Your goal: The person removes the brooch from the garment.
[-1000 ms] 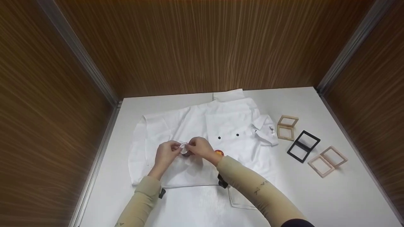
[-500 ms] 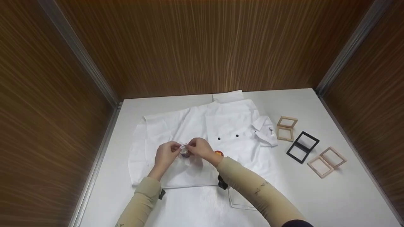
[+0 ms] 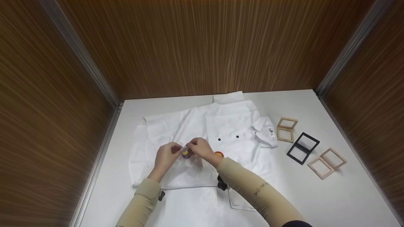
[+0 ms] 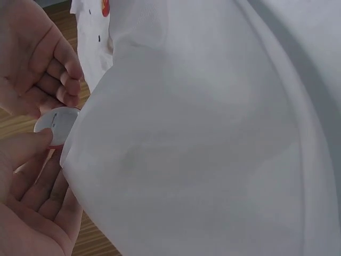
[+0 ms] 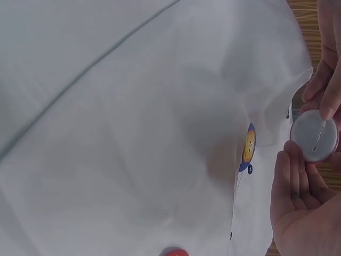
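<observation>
Left hand and right hand fingers are pinching a round white-backed badge, its thin pin running toward the worktop's right edge.

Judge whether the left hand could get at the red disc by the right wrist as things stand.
Probably not directly: the left hand pinches a white-backed badge, and the right hand lies between, its wrist partly covering the red disc in the head view.

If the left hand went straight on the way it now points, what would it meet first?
Beyond the badge it pinches, the left hand would probably meet the right hand, just ahead; depth is hard to judge.
</observation>
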